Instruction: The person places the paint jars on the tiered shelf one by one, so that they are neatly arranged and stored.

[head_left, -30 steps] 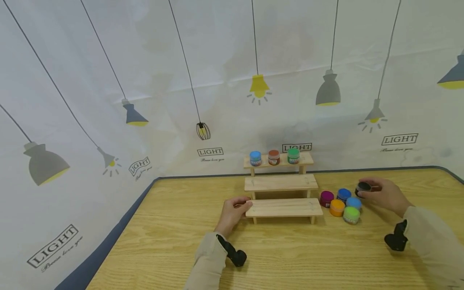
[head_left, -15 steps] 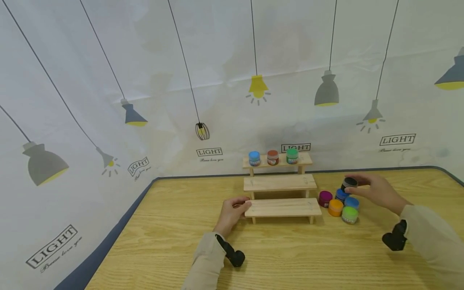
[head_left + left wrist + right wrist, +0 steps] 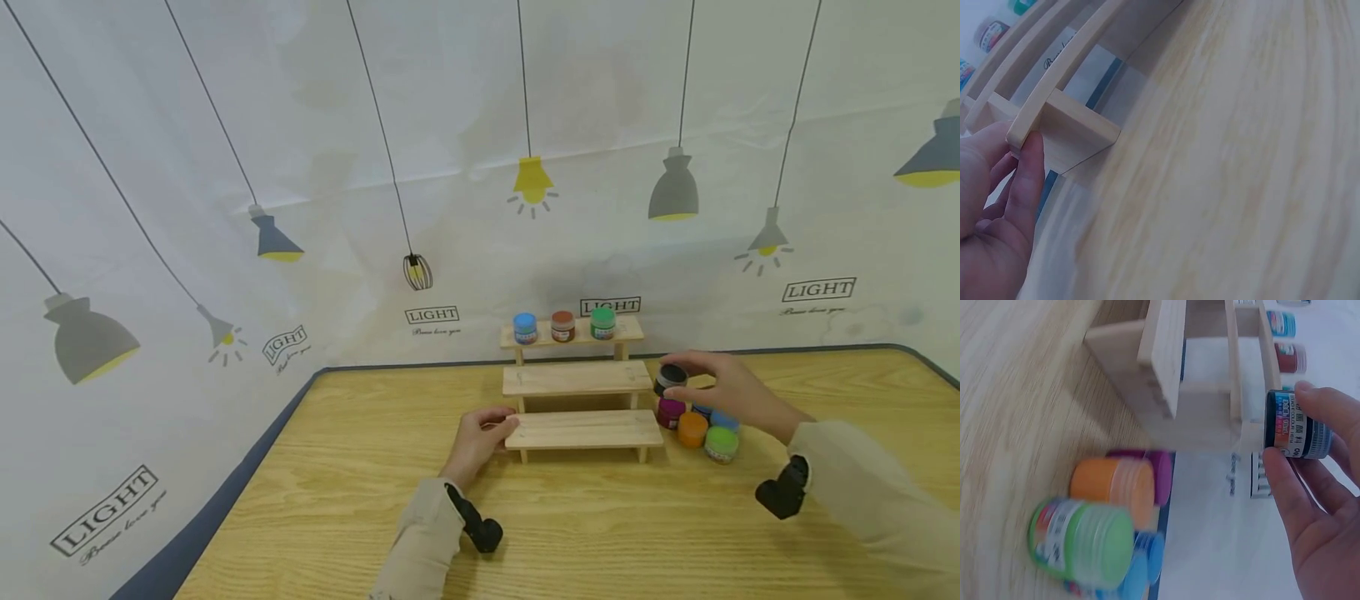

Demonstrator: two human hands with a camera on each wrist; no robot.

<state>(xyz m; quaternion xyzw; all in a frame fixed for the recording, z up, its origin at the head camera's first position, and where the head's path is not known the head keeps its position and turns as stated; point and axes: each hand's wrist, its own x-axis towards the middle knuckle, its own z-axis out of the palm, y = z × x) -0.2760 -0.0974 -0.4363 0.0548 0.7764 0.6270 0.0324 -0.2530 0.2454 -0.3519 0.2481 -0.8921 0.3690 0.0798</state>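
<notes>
My right hand [image 3: 723, 387] pinches a black paint jar [image 3: 671, 380] between thumb and fingers, raised beside the right end of the middle tier. In the right wrist view the label of that jar [image 3: 1294, 425] faces the camera. At the left end of the lowest tier, my left hand [image 3: 480, 442] grips the edge of the three-tier wooden rack [image 3: 585, 429], thumb on top and fingers beneath, as the left wrist view of the hand [image 3: 1004, 206] confirms. Light blue [image 3: 526, 328], brown-red [image 3: 563, 326] and green [image 3: 603, 323] jars stand along the top tier.
Right of the rack, purple [image 3: 670, 414], orange [image 3: 692, 430], light green [image 3: 722, 445] and blue jars [image 3: 725, 422] cluster on the wooden table [image 3: 600, 525]. A lamp-printed white sheet [image 3: 450, 167] hangs behind the table's far edge.
My right hand has carried the black jar left, from beyond the loose jars, across the blue one to beside the rack. My left hand keeps its hold on the rack.
</notes>
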